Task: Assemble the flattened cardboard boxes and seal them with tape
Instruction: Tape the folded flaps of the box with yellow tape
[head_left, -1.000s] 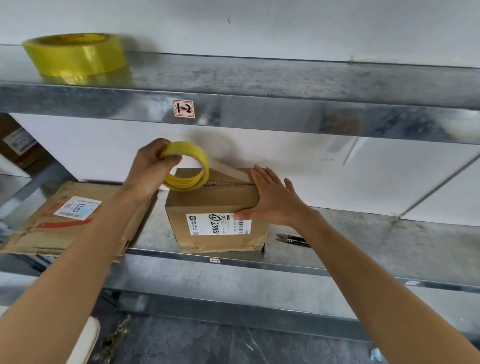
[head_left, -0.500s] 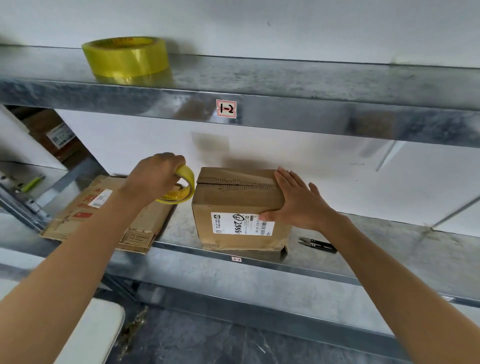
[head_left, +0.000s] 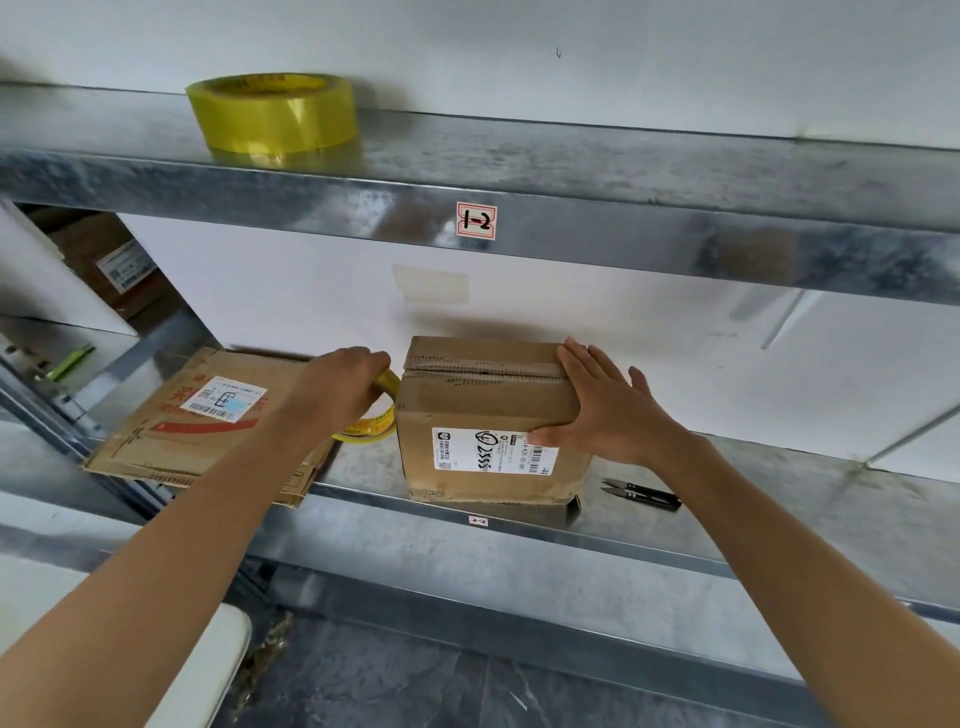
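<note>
An assembled cardboard box (head_left: 483, 410) with a white label stands on the middle metal shelf (head_left: 779, 499). A strip of tape runs along its top seam. My right hand (head_left: 597, 405) lies flat with straight fingers over the box's top right corner, thumb on the front face. My left hand (head_left: 340, 387) grips a yellow tape roll (head_left: 376, 423) low against the box's left side. A flattened cardboard box (head_left: 202, 421) with a label lies on the shelf to the left.
A second, full yellow tape roll (head_left: 272, 111) sits on the upper shelf (head_left: 571, 171). Small black snips (head_left: 641, 493) lie on the shelf right of the box. Another carton (head_left: 111, 265) stands at the far left. Below, a white chair edge (head_left: 208, 670).
My left hand has carried the tape roll from above the box's top down to its left side. My right hand stays on the box. My view has shifted left.
</note>
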